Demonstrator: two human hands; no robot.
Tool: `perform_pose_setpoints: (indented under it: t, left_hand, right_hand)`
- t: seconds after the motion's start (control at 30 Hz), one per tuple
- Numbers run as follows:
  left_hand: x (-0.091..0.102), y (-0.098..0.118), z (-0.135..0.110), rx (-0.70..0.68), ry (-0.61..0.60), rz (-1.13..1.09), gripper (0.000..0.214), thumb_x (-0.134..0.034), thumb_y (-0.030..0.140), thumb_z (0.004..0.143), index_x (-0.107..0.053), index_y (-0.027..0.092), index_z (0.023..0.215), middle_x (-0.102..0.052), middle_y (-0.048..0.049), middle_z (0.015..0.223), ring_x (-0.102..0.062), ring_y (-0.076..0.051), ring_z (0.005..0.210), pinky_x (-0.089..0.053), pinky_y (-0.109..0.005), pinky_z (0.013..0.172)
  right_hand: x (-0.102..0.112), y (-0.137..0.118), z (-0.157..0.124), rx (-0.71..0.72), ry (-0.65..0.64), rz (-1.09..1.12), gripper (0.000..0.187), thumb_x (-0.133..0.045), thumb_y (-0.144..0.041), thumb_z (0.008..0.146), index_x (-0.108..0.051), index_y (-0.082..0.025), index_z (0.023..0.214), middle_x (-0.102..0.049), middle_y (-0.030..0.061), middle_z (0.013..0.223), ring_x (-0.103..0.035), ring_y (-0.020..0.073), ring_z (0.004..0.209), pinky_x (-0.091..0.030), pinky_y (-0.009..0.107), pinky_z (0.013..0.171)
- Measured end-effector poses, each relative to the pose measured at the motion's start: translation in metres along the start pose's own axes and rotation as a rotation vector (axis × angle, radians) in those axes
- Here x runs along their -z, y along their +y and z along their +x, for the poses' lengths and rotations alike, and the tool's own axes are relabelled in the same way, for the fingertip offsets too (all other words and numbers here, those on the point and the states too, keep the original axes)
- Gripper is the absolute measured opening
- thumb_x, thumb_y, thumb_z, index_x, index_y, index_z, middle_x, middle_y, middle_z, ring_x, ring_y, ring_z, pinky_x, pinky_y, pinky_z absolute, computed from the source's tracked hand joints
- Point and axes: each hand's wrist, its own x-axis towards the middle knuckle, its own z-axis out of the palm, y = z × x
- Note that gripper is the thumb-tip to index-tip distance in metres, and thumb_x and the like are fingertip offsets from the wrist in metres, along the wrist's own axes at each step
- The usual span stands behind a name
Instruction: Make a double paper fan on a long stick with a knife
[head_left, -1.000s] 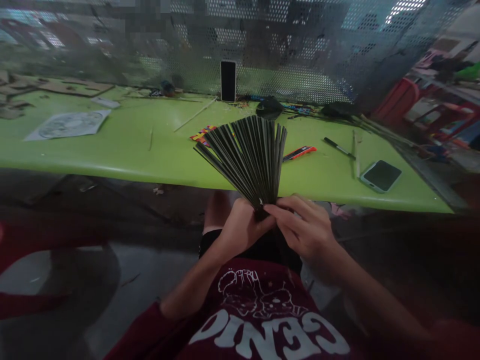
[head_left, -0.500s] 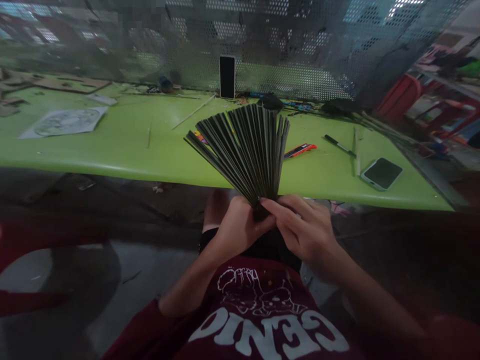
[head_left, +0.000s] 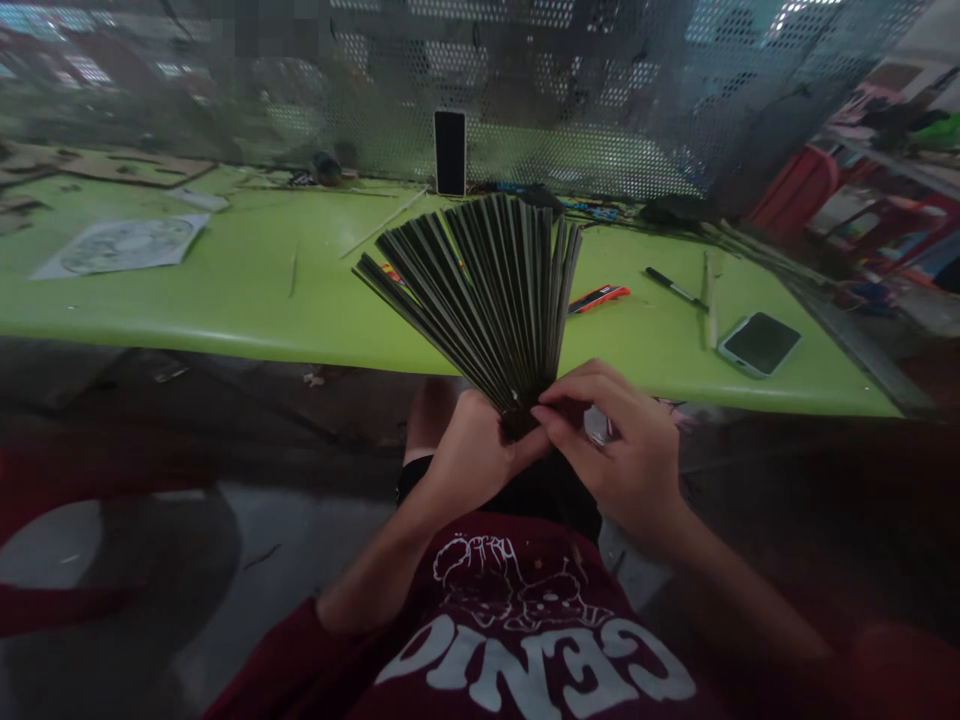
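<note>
Fingers of the left hand [head_left: 474, 448] clamp the dark fan [head_left: 491, 300] at its base, it spreads beyond them — fingers of the right hand [head_left: 634, 440] bunch beside that base, pinched or not I can't tell — and a slackened left hold could twist it.

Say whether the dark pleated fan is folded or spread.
Spread: the fan is wide at its far end and narrows toward the left hand.

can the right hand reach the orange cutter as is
Probably yes: the orange cutter lies on the table beyond the right hand, its right end clear of the fan, though that hand is at the fan's base.
</note>
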Motion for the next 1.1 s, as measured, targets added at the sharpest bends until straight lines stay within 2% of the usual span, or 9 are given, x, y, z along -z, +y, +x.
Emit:
perform_pose_setpoints:
  t: [0.1, 0.23, 0.33, 0.43, 0.57, 0.7, 0.87, 1.0, 1.1]
  left_hand:
    - [0.0, 0.003, 0.0, 0.044, -0.004, 0.007, 0.019, -0.067, 0.035, 0.086, -0.07, 0.017, 0.089, -0.067, -0.001, 0.072, -0.062, -0.014, 0.067, -0.048, -0.021, 0.056]
    - [0.002, 0.002, 0.001, 0.05, -0.024, 0.006, 0.02, -0.067, 0.036, 0.085, -0.07, 0.017, 0.089, -0.061, 0.0013, 0.061, -0.059, -0.014, 0.062, -0.045, -0.021, 0.053]
    - [0.004, -0.001, 0.001, 0.008, -0.047, 0.032, 0.017, -0.067, 0.033, 0.085, -0.067, 0.016, 0.082, -0.058, 0.0021, 0.059, -0.056, -0.013, 0.06, -0.044, -0.021, 0.054]
    - [0.006, -0.002, 0.001, -0.045, -0.043, 0.12, 0.018, -0.065, 0.032, 0.084, -0.065, 0.016, 0.077, -0.061, -0.0004, 0.065, -0.056, -0.014, 0.064, -0.044, -0.023, 0.056]
    - [0.006, 0.002, 0.002, -0.078, -0.043, 0.254, 0.019, -0.064, 0.03, 0.083, -0.066, 0.014, 0.074, -0.065, -0.0029, 0.069, -0.058, -0.016, 0.066, -0.044, -0.025, 0.06]
    - [0.003, 0.004, 0.002, -0.083, -0.048, 0.273, 0.02, -0.065, 0.03, 0.083, -0.065, 0.014, 0.071, -0.063, -0.002, 0.066, -0.059, -0.016, 0.066, -0.044, -0.025, 0.06]
    - [0.001, 0.005, -0.001, 0.016, -0.06, 0.078, 0.015, -0.066, 0.028, 0.084, -0.063, 0.017, 0.075, -0.053, 0.0038, 0.055, -0.05, -0.01, 0.05, -0.038, -0.02, 0.046]
    - [0.004, 0.009, 0.0, 0.148, -0.114, -0.119, 0.024, -0.069, 0.034, 0.084, -0.059, 0.019, 0.069, -0.048, 0.006, 0.045, -0.041, -0.007, 0.035, -0.031, -0.018, 0.034]
    - [0.008, 0.012, 0.003, 0.18, -0.158, -0.182, 0.029, -0.072, 0.038, 0.082, -0.058, 0.019, 0.065, -0.046, 0.0063, 0.042, -0.04, -0.006, 0.032, -0.027, -0.017, 0.031]
  right_hand:
    - [-0.002, -0.003, 0.003, -0.144, -0.019, 0.054, 0.01, -0.066, -0.018, 0.086, -0.058, -0.02, 0.082, -0.057, -0.0015, 0.075, -0.053, 0.0105, 0.066, -0.045, 0.024, 0.058]
    - [-0.001, -0.005, 0.008, -0.228, -0.1, 0.102, 0.013, -0.067, -0.018, 0.082, -0.054, -0.02, 0.079, -0.055, -0.0024, 0.075, -0.05, 0.0087, 0.062, -0.043, 0.022, 0.055]
    - [0.001, -0.005, 0.012, -0.246, -0.149, 0.077, 0.013, -0.066, -0.015, 0.079, -0.054, -0.02, 0.08, -0.054, -0.0027, 0.074, -0.05, 0.009, 0.063, -0.042, 0.022, 0.055]
    - [0.002, -0.004, 0.014, -0.238, -0.174, 0.045, 0.014, -0.065, -0.014, 0.076, -0.053, -0.02, 0.078, -0.053, -0.0031, 0.072, -0.049, 0.0095, 0.063, -0.041, 0.023, 0.057]
    - [0.003, -0.006, 0.016, -0.243, -0.166, 0.028, 0.016, -0.065, -0.014, 0.074, -0.051, -0.02, 0.072, -0.05, -0.0041, 0.065, -0.046, 0.0095, 0.06, -0.037, 0.024, 0.054]
    - [0.002, -0.007, 0.016, -0.267, -0.134, 0.04, 0.017, -0.066, -0.015, 0.074, -0.05, -0.02, 0.069, -0.048, -0.005, 0.062, -0.043, 0.0087, 0.057, -0.035, 0.023, 0.053]
    - [0.002, -0.004, 0.015, -0.322, -0.125, 0.171, 0.015, -0.067, -0.019, 0.078, -0.054, -0.019, 0.072, -0.052, -0.0043, 0.065, -0.047, 0.0082, 0.059, -0.039, 0.022, 0.053]
    - [0.005, 0.0, 0.011, -0.423, -0.105, 0.394, 0.017, -0.069, -0.028, 0.083, -0.056, -0.019, 0.078, -0.052, -0.0041, 0.069, -0.049, 0.0073, 0.058, -0.041, 0.021, 0.052]
    - [0.007, 0.001, 0.008, -0.441, -0.096, 0.458, 0.017, -0.07, -0.029, 0.084, -0.057, -0.019, 0.08, -0.053, -0.0042, 0.069, -0.051, 0.0075, 0.058, -0.042, 0.021, 0.051]
